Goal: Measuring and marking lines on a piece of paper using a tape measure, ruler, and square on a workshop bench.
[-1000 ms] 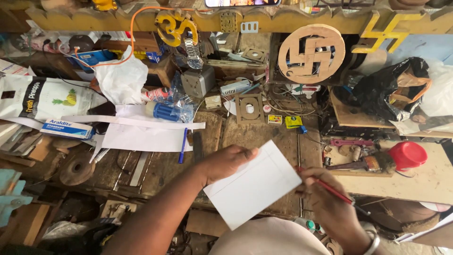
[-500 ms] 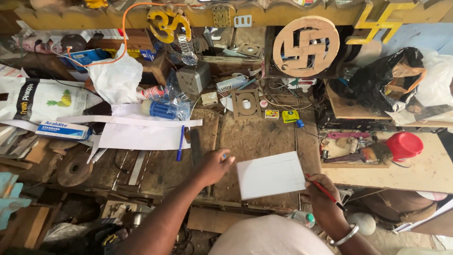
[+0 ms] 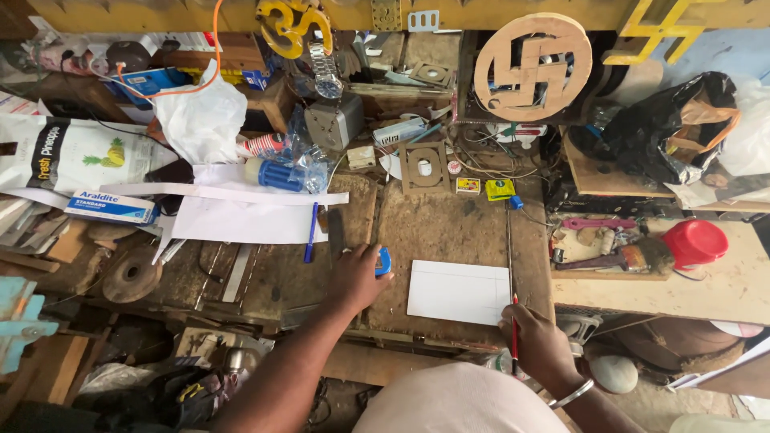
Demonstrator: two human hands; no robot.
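Sheet: thin white rectangular board (image 3: pixel 459 291), flat on the wooden worktop (image 3: pixel 449 228), light, bendable; lift by an edge.
Left hand (image 3: pixel 357 277): at nine o'clock, cupped over small blue object (image 3: pixel 384 261).
Right hand (image 3: pixel 539 345): at five o'clock, pinching slim red pencil (image 3: pixel 514 321).

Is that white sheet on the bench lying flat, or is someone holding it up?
Lying flat. The white sheet rests on the workbench, all edges down, neither hand gripping it.
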